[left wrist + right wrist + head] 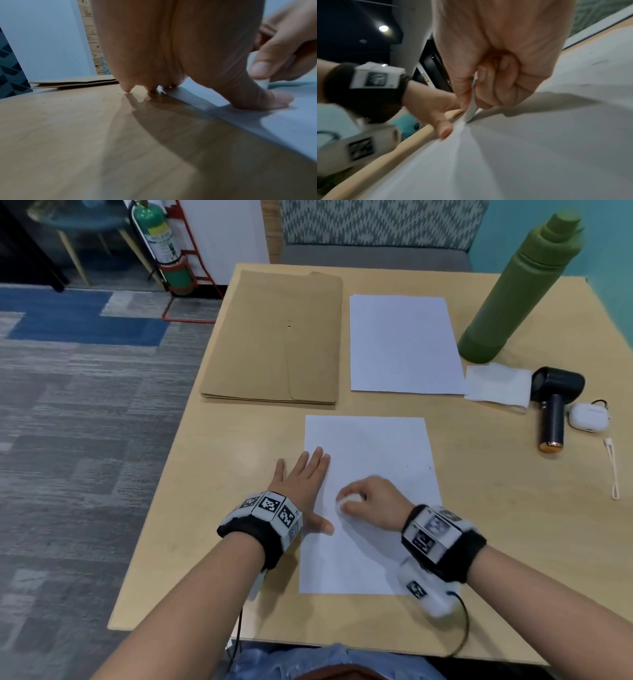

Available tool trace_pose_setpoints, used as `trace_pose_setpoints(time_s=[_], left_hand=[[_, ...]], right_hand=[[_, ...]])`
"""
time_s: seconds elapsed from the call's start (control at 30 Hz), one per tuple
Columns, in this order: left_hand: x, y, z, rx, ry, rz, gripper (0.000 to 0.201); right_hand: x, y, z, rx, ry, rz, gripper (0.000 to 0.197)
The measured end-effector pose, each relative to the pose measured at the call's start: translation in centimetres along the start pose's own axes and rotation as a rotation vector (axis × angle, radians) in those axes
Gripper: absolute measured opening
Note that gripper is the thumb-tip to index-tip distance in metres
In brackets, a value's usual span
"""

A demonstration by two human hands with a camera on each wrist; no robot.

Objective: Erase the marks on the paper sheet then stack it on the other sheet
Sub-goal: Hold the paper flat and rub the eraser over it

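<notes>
A white paper sheet (370, 460) lies near the table's front edge, with faint marks near its right side. My left hand (303, 484) lies flat with straight fingers, pressing the sheet's left edge, the thumb (274, 100) on the paper (295, 125). My right hand (368, 498) pinches a white eraser (347, 502) and holds its tip against the sheet (539, 148), close to the left thumb. In the right wrist view the eraser (471, 112) is gripped between thumb and curled fingers. A second white sheet (404, 344) lies farther back on the table.
A brown envelope (277, 340) lies at the back left. On the right stand a green bottle (517, 292), a folded tissue (496, 385), a black handheld fan (553, 402), a white earbud case (589, 417) and a thin cord (613, 470). The table (222, 508) ends at left above carpet.
</notes>
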State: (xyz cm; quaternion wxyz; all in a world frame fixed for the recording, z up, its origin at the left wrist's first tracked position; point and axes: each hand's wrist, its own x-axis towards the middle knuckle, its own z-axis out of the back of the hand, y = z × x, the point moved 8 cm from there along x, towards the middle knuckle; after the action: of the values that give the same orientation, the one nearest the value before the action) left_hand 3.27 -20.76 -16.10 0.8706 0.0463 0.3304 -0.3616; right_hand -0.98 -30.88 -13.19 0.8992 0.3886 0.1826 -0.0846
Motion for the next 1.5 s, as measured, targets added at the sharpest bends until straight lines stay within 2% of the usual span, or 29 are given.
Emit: trace_pose_setpoints(time_s=[0.03, 0.1, 0.23, 0.3, 0.43, 0.5, 0.6, 0.67, 0.73, 0.8, 0.87, 0.9, 0.93, 1.03, 1.1, 1.17, 1.27, 1.3, 1.33, 1.43, 1.5], left_hand=[[0.0, 0.0, 0.0, -0.001, 0.0, -0.001, 0.125], [0.1, 0.1, 0.0, -0.006, 0.0, -0.004, 0.125], [0.1, 0.2, -0.1, -0.001, -0.007, 0.001, 0.125], [0.1, 0.2, -0.1, 0.008, -0.007, 0.002, 0.125], [0.1, 0.1, -0.1, 0.01, -0.003, 0.003, 0.125], [0.2, 0.1, -0.2, 0.005, -0.001, 0.006, 0.126], [0.2, 0.2, 0.0, 0.009, -0.006, 0.009, 0.126], [0.2, 0.2, -0.1, 0.01, -0.003, 0.01, 0.125], [0.2, 0.1, 0.0, 0.007, 0.002, 0.01, 0.125], [0.1, 0.0, 0.0, 0.001, 0.003, 0.01, 0.126], [0.2, 0.1, 0.0, -0.003, 0.005, 0.011, 0.126], [0.2, 0.2, -0.1, -0.004, 0.005, 0.011, 0.126], [0.2, 0.2, -0.1, -0.003, 0.006, 0.011, 0.127], [0.4, 0.3, -0.2, 0.004, 0.006, 0.015, 0.127], [0.4, 0.2, -0.2, 0.011, 0.004, 0.02, 0.127], [0.3, 0.0, -0.1, 0.015, -0.003, 0.022, 0.127], [0.2, 0.0, -0.1, 0.012, -0.007, 0.024, 0.127], [0.2, 0.1, 0.0, 0.01, -0.007, 0.025, 0.127], [0.2, 0.1, -0.1, 0.009, -0.005, 0.025, 0.127], [0.3, 0.1, -0.1, 0.013, 0.006, 0.022, 0.126], [0.2, 0.1, -0.1, 0.022, 0.005, 0.021, 0.126]], right_hand=[[-0.4, -0.2, -0.4, -0.007, 0.058, 0.008, 0.02], [0.4, -0.2, 0.3, 0.026, 0.076, -0.017, 0.018], [3.1, 0.2, 2.8, 0.074, -0.149, -0.069, 0.02], [2.2, 0.5, 2.6, 0.08, -0.191, -0.057, 0.023], [-0.4, 0.4, -0.1, -0.02, 0.054, 0.032, 0.022], [0.5, 0.4, 0.7, -0.005, 0.081, -0.004, 0.019], [3.3, -0.1, 3.2, 0.059, -0.109, -0.085, 0.02], [3.3, -0.2, 3.4, 0.092, -0.196, -0.106, 0.02], [1.5, -0.2, 1.9, 0.057, -0.137, -0.054, 0.022], [-0.7, -0.2, -0.1, 0.006, 0.014, 0.003, 0.023], [-1.2, -0.3, -0.6, 0.003, 0.115, -0.003, 0.021], [-0.6, -0.2, -0.2, 0.017, 0.113, -0.02, 0.02], [0.4, -0.1, 0.5, 0.041, 0.082, -0.041, 0.019], [2.9, -0.5, 2.5, 0.157, -0.135, -0.122, 0.018], [2.2, -0.5, 2.5, 0.171, -0.203, -0.131, 0.02], [0.4, -0.6, 0.9, 0.092, -0.116, -0.077, 0.022], [-1.3, -0.7, -1.0, 0.043, 0.11, -0.049, 0.021], [-0.8, -0.7, -0.6, 0.063, 0.122, -0.059, 0.02], [0.0, -0.6, 0.2, 0.09, 0.092, -0.073, 0.019], [2.5, -0.7, 2.9, 0.194, -0.159, -0.142, 0.019], [2.0, -0.5, 3.0, 0.167, -0.216, -0.127, 0.02]])
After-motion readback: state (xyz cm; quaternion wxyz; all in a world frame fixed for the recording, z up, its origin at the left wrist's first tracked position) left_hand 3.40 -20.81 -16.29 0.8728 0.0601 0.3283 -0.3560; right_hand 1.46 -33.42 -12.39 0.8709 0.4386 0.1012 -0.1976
